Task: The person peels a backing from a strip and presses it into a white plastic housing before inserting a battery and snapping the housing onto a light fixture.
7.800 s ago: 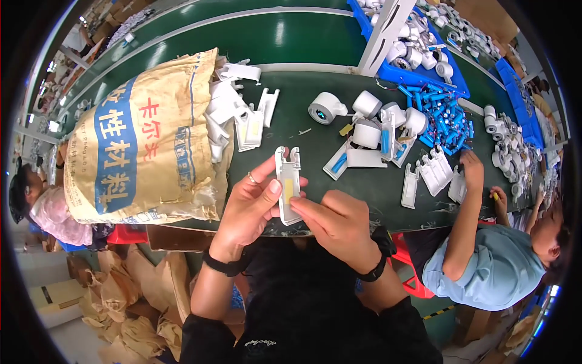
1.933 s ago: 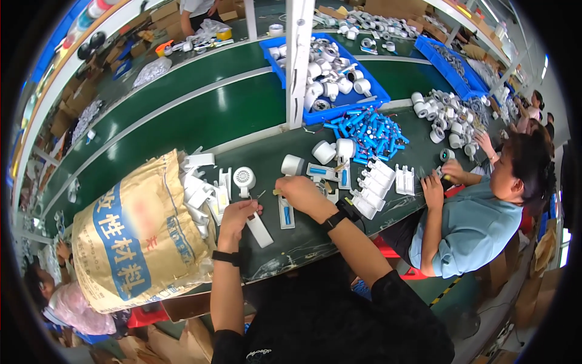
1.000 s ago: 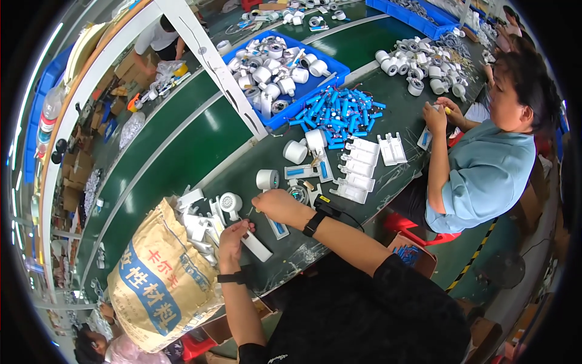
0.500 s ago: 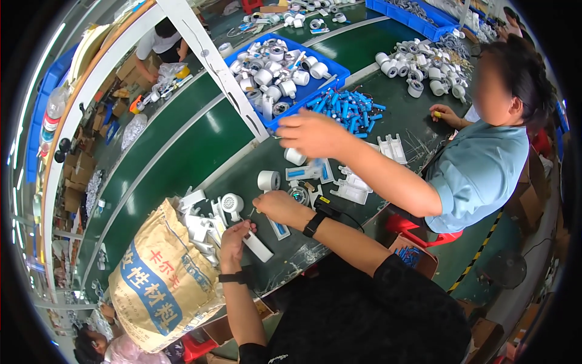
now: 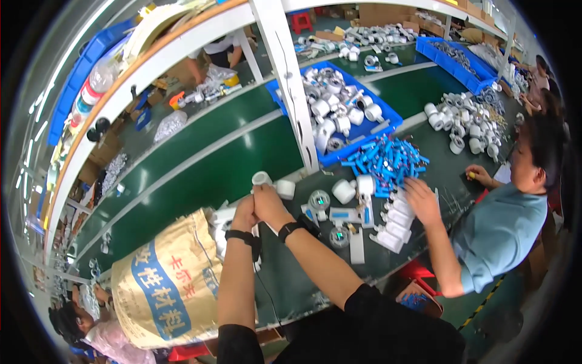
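My left hand (image 5: 245, 213) and my right hand (image 5: 271, 205) meet over the bench, fingers closed and pressed together. Just beyond the fingertips juts the round end of a white fan housing (image 5: 262, 178), which both hands seem to grip; its lower part is hidden by them. Close to my right hand lies a white cylindrical part (image 5: 285, 189). Farther right are a round unit with a green glow (image 5: 339, 237), a similar round unit (image 5: 319, 200) and a flat white strip (image 5: 357, 247). White plastic parts (image 5: 221, 217) spill from a sack beside my left hand.
The printed paper sack (image 5: 163, 285) stands at the left. A blue bin (image 5: 388, 118) of white housings sits behind a white post (image 5: 285, 79). Blue batteries (image 5: 388, 161) are heaped near it. A co-worker's hand (image 5: 422, 200) touches white shells (image 5: 394, 224) at the right.
My hands, apart before, have come together farther from me. The white strip by my left hand is no longer there. The co-worker's arm has drawn back toward the shells. The view has swung left.
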`<state>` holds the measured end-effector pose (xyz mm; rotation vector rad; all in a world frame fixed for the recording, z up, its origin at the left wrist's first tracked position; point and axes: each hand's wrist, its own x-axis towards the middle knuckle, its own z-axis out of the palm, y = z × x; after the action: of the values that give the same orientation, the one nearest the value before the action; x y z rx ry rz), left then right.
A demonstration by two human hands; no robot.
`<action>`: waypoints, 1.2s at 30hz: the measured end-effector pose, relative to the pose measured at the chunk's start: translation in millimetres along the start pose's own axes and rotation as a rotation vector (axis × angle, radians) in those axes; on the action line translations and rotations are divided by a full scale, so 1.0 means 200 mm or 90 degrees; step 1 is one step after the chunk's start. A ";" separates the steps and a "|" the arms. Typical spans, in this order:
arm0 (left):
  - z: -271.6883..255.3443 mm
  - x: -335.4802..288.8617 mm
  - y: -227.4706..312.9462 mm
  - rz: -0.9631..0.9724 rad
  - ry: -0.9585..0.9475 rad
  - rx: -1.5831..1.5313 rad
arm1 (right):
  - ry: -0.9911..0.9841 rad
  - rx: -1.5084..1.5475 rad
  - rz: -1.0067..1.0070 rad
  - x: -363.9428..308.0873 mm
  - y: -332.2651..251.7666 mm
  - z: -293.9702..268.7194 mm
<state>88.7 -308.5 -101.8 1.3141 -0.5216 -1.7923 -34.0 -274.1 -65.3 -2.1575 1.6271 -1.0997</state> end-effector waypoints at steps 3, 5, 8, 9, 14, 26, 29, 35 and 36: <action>-0.05 0.16 0.13 0.067 -0.049 -0.096 | 0.008 -0.003 0.045 0.20 -0.02 0.14; -0.01 0.21 0.22 0.069 -0.085 -0.125 | -0.002 0.013 0.073 0.33 0.01 0.22; -0.04 0.25 0.34 0.121 -0.061 -0.123 | -0.038 0.102 0.050 0.46 -0.02 0.31; -0.05 0.27 0.37 0.117 -0.052 -0.111 | -0.033 0.159 0.046 0.53 0.00 0.33; -0.65 0.57 0.36 0.397 0.131 0.316 | -0.006 0.037 -0.031 0.42 -0.25 0.18; 0.65 -0.61 -0.23 0.439 0.062 0.812 | -0.122 0.079 0.177 -0.63 0.38 -1.24; 0.72 -0.54 -0.37 0.335 0.028 0.888 | -0.161 -0.018 0.049 -0.90 0.38 -1.22; 0.46 -0.44 -0.44 0.347 -0.008 0.828 | -0.127 -0.028 0.037 -1.02 0.24 -1.03; 0.48 -0.53 -0.40 0.314 -0.012 0.797 | -0.156 0.030 0.037 -1.03 0.26 -1.07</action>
<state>-19.1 -190.2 -63.8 1.6833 -1.9733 -0.9796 -237.3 -54.3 -35.2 -2.1054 1.5266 -0.8116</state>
